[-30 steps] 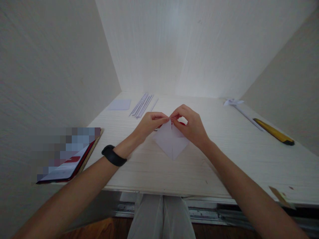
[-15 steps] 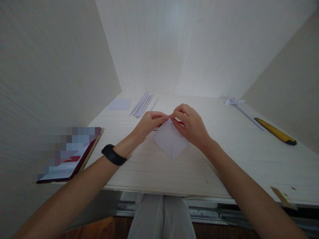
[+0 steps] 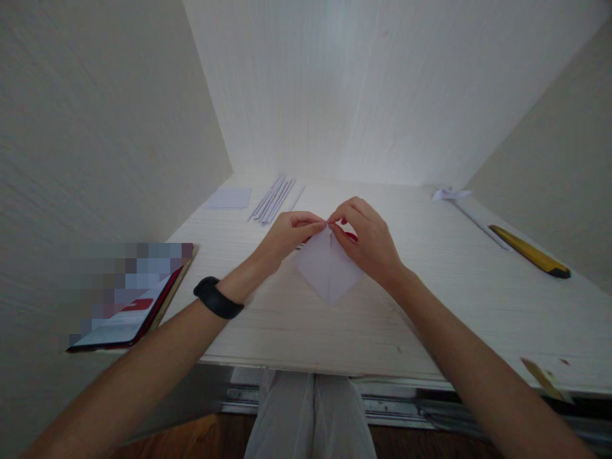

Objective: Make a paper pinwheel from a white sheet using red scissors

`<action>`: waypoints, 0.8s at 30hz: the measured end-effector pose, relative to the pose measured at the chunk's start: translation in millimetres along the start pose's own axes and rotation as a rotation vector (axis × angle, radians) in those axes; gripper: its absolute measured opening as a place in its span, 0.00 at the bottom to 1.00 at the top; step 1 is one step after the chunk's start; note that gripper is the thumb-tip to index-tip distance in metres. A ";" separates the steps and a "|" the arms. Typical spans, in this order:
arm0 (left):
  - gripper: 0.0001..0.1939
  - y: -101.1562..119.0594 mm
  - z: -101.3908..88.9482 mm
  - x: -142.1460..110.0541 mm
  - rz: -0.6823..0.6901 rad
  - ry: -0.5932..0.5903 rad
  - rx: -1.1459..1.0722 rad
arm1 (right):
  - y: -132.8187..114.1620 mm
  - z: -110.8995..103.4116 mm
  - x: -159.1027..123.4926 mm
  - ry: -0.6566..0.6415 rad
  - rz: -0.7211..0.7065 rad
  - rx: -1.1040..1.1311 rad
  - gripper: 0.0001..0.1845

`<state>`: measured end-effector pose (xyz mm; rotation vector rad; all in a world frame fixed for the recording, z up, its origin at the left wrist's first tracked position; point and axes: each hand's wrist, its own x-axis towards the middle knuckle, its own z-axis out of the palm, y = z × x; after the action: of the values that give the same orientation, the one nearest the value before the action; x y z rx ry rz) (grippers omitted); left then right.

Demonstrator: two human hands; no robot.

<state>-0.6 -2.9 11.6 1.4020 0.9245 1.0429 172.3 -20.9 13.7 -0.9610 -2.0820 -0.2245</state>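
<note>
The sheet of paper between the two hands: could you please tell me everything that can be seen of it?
The sheet of paper is white, plain and thin-looking. It sits like a diamond, one corner pointing toward the person, with a straight line, probably a crease, running down its middle to that corner. The fingertips of the left hand and right hand meet at its far corner. The right hand hides part of it. Whether its near part touches the pale tabletop is unclear.

Streaky white on the table [image 3: 296, 338], plain white on the held paper [image 3: 314, 260], yellow with black on the tool [image 3: 528, 251]
</note>
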 end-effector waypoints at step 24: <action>0.07 2.2 1.3 -2.3 -0.042 0.000 -0.049 | 3.6 1.0 -1.6 0.026 -0.079 -0.031 0.05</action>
<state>-0.2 -5.6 13.6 1.3366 0.9184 1.0276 174.8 -18.8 11.3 -0.8908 -2.1000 -0.3088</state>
